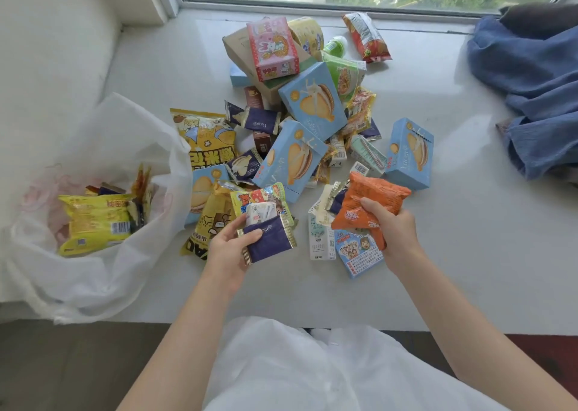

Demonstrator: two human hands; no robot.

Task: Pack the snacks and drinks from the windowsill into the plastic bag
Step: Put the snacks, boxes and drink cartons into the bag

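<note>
Item: our left hand (225, 248) gripped a navy packet (269, 242) with a white wrapped one (260, 213) above it, and our right hand (394, 224) clutched an orange pouch (369, 204), both apparently gathered to go into the bag (93, 166), which lay open at the left of the windowsill (453, 254). Contents bagged: one yellow pack (93, 226) plus a few small wrappers, number unclear. Remaining in the pile: four pale blue boxes (312, 101) visible, one pink box (272, 47), one popcorn bag (208, 138), several cartons.
</note>
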